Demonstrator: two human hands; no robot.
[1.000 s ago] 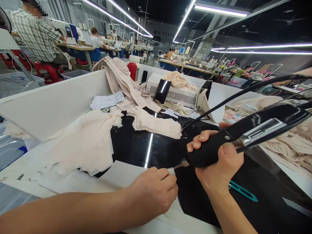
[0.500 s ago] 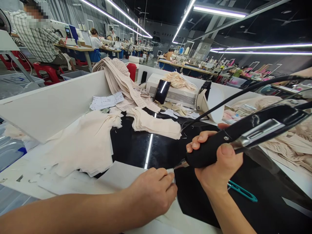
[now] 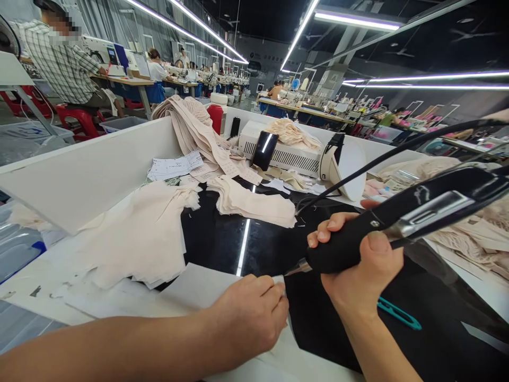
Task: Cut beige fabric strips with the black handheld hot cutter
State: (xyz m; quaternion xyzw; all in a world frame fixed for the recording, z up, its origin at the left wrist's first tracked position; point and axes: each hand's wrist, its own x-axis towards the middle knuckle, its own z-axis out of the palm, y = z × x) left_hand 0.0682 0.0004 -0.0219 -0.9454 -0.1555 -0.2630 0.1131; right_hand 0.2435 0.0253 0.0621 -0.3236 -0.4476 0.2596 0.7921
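Observation:
My right hand (image 3: 366,270) is wrapped round a black corded hand tool (image 3: 397,217) with a metal lever along its side. Its narrow metal tip (image 3: 298,267) points left, close to the fingers of my left hand (image 3: 254,315). Those fingers are closed in a pinch at the edge of a white sheet (image 3: 199,286), paper or thin cloth, lying partly over the black glossy board (image 3: 274,246). Whatever lies right under the fingertips is hidden. Beyond my left hand are a stack of cream fabric pieces (image 3: 139,233) and a smaller cream stack (image 3: 254,201).
White panels (image 3: 91,170) wall the table. At the back are a phone (image 3: 264,149), a vented white box (image 3: 292,156), a lamp-like white cone (image 3: 345,170) and long fabric strips (image 3: 202,132). A teal slotted tool (image 3: 400,314) lies right. People sit at sewing machines beyond.
My right hand and the black tool have shifted slightly right, the tip drawing a little away from my left fingers. My left hand keeps its pinch in nearly the same spot.

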